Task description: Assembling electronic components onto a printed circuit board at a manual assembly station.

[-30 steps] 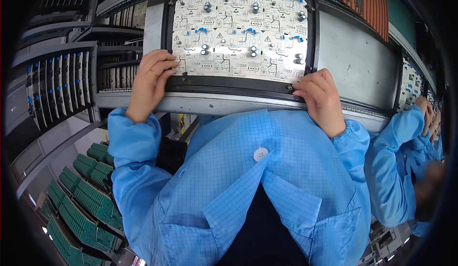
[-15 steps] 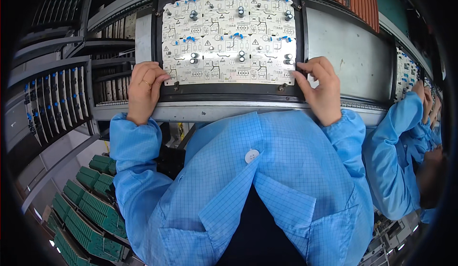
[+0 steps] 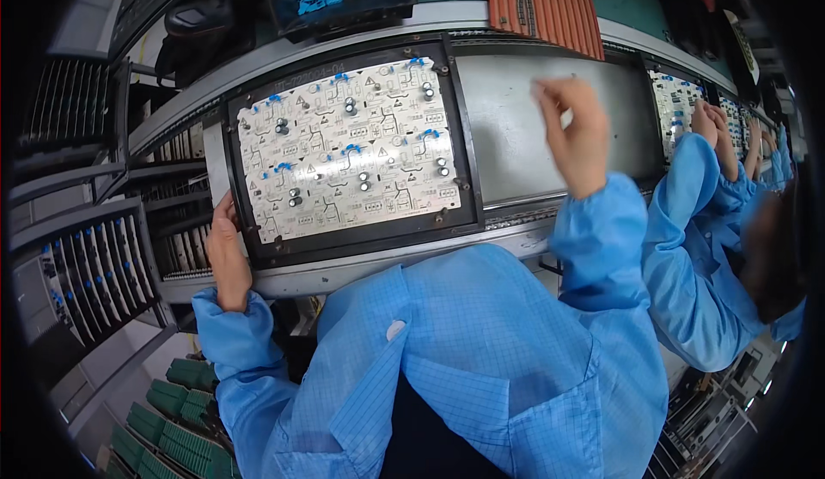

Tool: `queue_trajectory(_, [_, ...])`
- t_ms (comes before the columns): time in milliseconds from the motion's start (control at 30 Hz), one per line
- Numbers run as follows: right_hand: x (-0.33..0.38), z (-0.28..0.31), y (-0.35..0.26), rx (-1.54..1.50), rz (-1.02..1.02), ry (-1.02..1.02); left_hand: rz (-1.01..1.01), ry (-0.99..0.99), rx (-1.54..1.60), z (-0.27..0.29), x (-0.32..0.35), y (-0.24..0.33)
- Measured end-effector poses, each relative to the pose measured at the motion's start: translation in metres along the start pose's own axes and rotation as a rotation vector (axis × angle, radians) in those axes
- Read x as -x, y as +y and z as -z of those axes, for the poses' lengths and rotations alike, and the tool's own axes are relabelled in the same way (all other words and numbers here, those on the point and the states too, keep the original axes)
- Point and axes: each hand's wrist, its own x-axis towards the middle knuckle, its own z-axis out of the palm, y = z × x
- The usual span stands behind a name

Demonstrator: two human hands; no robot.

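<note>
A white printed circuit board panel with blue parts and small black cylindrical capacitors lies in a black carrier frame on the conveyor. My left hand is at the carrier's left edge, its fingers stretched along the side and partly hidden there. Raised to the right of the carrier, above a bare metal plate, my right hand touches neither the carrier nor the panel. Motion smears its bent fingers, and nothing can be made out between them.
A dark bin of blue parts and an orange ribbed tray stand behind the conveyor. Racks of boards are at left, green slotted racks below. A co-worker's sleeve is at right beside another board panel.
The view has shifted, so the carrier appears further left and tilted. My right hand has left the panel's right corner and lifted away; my left hand has moved from the panel's corner to the carrier's left side.
</note>
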Motion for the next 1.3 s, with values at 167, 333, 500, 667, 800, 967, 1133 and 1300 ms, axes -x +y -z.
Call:
queue_trajectory(167, [-0.054,-0.008,0.039,0.219,-0.010,0.037,0.026,-0.105,0.014,0.007,-0.013,0.014])
queue_trajectory(333, [-0.065,-0.030,0.049,0.198,0.093,0.093,-0.040,-0.042,-0.354,0.011,-0.023,0.051])
queue_trajectory(500, [-0.060,-0.039,0.048,0.247,0.169,0.106,-0.369,-0.062,-0.297,-0.016,-0.069,0.125])
queue_trajectory(667, [-0.061,-0.044,0.054,0.196,0.224,0.140,-0.878,-0.228,-0.327,-0.105,-0.121,0.188])
queue_trajectory(800, [-0.064,-0.050,0.056,0.208,0.306,0.144,-0.886,-0.287,-0.417,-0.191,-0.165,0.208])
queue_trajectory(967, [-0.064,-0.050,0.061,0.195,0.315,0.173,-0.884,-0.259,-0.568,-0.246,-0.189,0.217])
queue_trajectory(1133, [-0.062,-0.045,0.062,0.134,0.305,0.206,-0.912,-0.236,-0.653,-0.255,-0.194,0.219])
queue_trajectory(1300, [-0.057,-0.040,0.056,-0.070,0.131,0.277,-0.920,-0.189,-0.713,-0.254,-0.189,0.221])
